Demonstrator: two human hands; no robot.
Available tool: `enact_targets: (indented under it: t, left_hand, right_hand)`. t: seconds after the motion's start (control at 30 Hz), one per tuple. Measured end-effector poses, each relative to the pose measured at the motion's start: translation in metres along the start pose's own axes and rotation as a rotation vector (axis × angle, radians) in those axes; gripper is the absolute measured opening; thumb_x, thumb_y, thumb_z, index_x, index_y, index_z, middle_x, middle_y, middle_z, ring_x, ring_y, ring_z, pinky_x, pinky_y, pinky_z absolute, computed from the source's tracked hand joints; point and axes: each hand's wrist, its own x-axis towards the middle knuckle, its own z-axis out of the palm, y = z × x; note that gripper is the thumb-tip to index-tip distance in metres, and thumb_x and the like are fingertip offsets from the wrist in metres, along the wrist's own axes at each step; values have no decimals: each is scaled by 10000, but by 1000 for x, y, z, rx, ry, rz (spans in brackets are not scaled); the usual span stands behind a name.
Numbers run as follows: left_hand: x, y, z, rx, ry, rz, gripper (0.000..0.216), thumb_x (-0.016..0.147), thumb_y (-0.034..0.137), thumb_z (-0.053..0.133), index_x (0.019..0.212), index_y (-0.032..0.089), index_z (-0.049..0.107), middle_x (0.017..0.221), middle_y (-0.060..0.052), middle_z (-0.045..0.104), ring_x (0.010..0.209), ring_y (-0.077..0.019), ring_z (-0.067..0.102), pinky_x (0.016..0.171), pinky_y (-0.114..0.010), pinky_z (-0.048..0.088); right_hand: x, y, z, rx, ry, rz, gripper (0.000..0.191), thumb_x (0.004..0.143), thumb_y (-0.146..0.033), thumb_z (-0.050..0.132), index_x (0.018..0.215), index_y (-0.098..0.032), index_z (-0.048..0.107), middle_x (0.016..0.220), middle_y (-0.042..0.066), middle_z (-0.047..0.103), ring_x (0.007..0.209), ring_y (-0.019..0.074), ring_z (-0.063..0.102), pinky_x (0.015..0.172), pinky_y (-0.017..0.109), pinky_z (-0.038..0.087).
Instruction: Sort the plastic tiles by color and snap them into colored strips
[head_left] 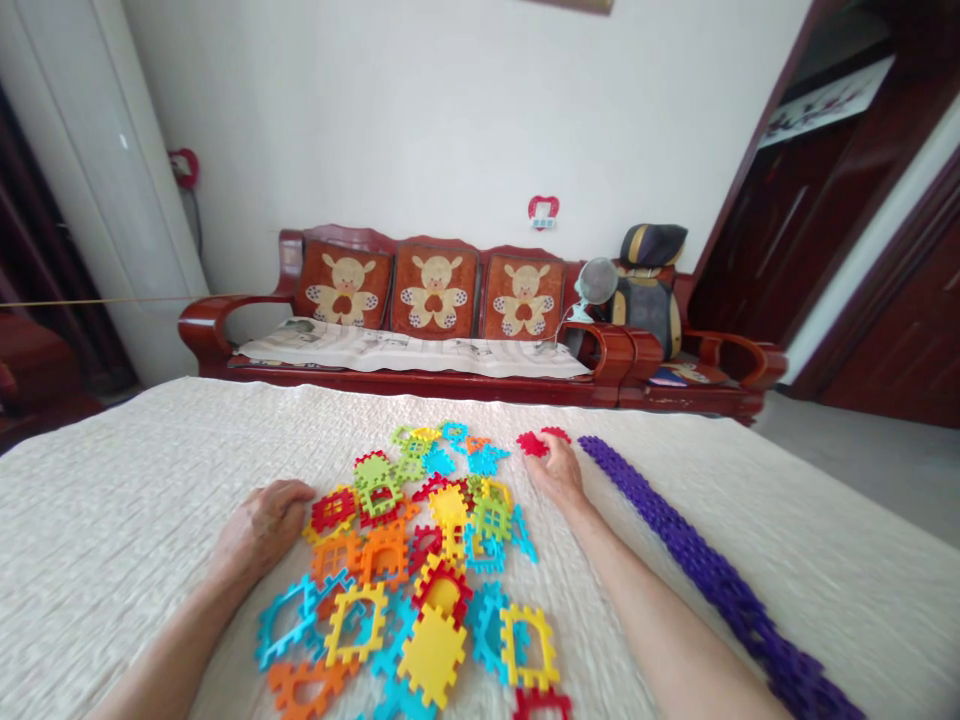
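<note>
I see purple pieces (697,560) already lined up at right. The right hand (559,472) pinches a red piece (533,444), far side; mixed pieces (433,655) still lie jumbled mid-surface (187,450). I can't tell whether the left hand's (264,518) fingers hold anything.

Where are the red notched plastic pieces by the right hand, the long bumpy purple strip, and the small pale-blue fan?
Red notched plastic pieces (531,443): head view, on the left piece's face.
Long bumpy purple strip (691,552): head view, its middle stretch.
Small pale-blue fan (598,281): head view, its round grille.
</note>
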Motion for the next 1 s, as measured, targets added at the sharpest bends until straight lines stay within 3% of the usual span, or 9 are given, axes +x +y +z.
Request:
enact_targets:
  t: [0.07,0.13,0.5,1.0]
  left_hand:
    - [0,-1,1,6,-1,1,329,739,273,392,879,250,688,1011,-2,694,922,-194,628,857,-280,473]
    - [0,-2,2,12,-9,0,330,744,275,388,883,249,686,1017,-5,692,927,-196,625,859,-285,471]
    - [-1,-6,2,-7,-46,8,330,761,271,390,922,233,675,1061,-37,677,965,-220,608,878,-333,456]
    - [-2,0,-2,2,-8,7,322,747,275,396,880,251,689,1023,-11,690,931,-212,627,852,-313,472]
  right_hand:
    - [5,10,-8,-10,109,68,408,729,-302,531,1100,-133,541,1115,121,587,1062,233,521,950,339,377]
    - [10,19,-15,-45,135,156,413,725,-314,540,1091,-122,551,1110,134,580,1039,245,532,939,345,383]
    - [13,20,-18,-207,-50,362,397,789,-361,511,1122,-153,564,1133,130,545,935,235,593,777,323,450]
    - [14,15,-22,-210,-93,425,464,775,-399,501,1154,-134,540,1151,142,514,971,246,585,819,330,448]
